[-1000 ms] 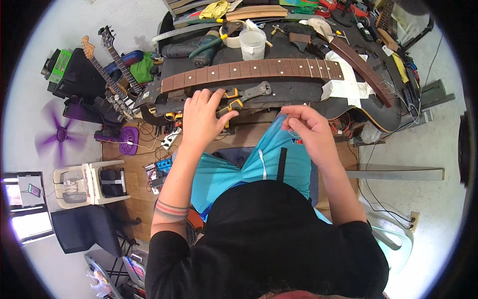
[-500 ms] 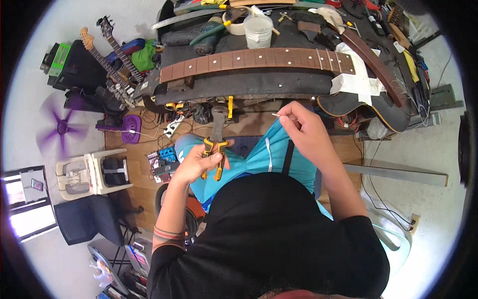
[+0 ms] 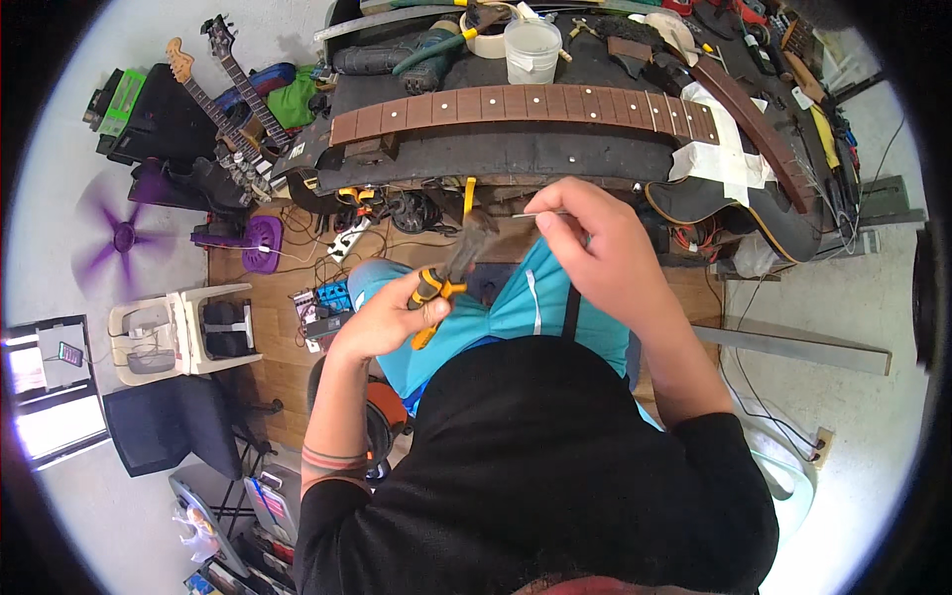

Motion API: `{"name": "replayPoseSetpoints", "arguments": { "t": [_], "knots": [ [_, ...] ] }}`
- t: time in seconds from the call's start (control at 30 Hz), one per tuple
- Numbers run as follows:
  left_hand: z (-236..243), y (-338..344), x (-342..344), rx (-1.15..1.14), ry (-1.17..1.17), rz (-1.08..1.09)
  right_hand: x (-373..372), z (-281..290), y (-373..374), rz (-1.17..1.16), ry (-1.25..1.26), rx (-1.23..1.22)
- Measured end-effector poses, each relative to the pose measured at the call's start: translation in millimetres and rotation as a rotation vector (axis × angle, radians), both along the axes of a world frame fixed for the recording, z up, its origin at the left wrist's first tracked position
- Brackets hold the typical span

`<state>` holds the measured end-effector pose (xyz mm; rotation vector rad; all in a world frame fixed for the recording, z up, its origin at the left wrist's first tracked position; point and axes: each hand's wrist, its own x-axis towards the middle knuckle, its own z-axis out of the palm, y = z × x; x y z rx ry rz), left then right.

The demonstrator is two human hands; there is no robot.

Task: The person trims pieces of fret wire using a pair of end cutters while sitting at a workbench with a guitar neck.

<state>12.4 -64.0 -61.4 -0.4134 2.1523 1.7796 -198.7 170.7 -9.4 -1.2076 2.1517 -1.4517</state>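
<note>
My left hand point(image 3: 382, 317) is closed around the yellow-and-black handles of a pair of pliers point(image 3: 428, 288). Their grey metal head tilts up and to the right, toward my other hand. Between the thumb and fingertips of my right hand point(image 3: 595, 243) is a short, thin metal wire point(image 3: 524, 215), its tip pointing left, apart from the plier jaws. Beyond both hands, a brown guitar neck point(image 3: 466, 107) with pale dots lies along the bench. A few metal frets cross its right end; the slots further left look bare.
A black guitar body point(image 3: 729, 203) with white tape point(image 3: 734, 169) on it sits at the bench's right, a second dark fingerboard point(image 3: 749, 129) across it. A white bucket point(image 3: 532, 55) stands behind the neck. At left are two guitars point(image 3: 228, 99) and a purple fan point(image 3: 122, 238).
The pliers have swung up and to the right, their head nearing my right hand. My right hand has shifted slightly left and up with the wire, of which more now shows.
</note>
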Motion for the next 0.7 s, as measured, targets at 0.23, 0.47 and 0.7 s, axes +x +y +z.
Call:
{"name": "replayPoseSetpoints", "arguments": {
  "t": [0.23,0.47,0.7],
  "knots": [
    [10.3,7.8,-44.3,-0.673,0.469,0.099,-3.3,-19.5,23.7,0.008,-0.557,-0.189],
    [16.6,6.3,-126.4,-1.298,0.721,-0.129,-2.1,-34.7,45.3,0.009,-0.728,-0.261],
    [-13.0,-6.4,-158.1,-1.426,0.889,-0.146,3.8,-44.4,53.6,-0.019,-0.737,-0.271]
  ]
}}
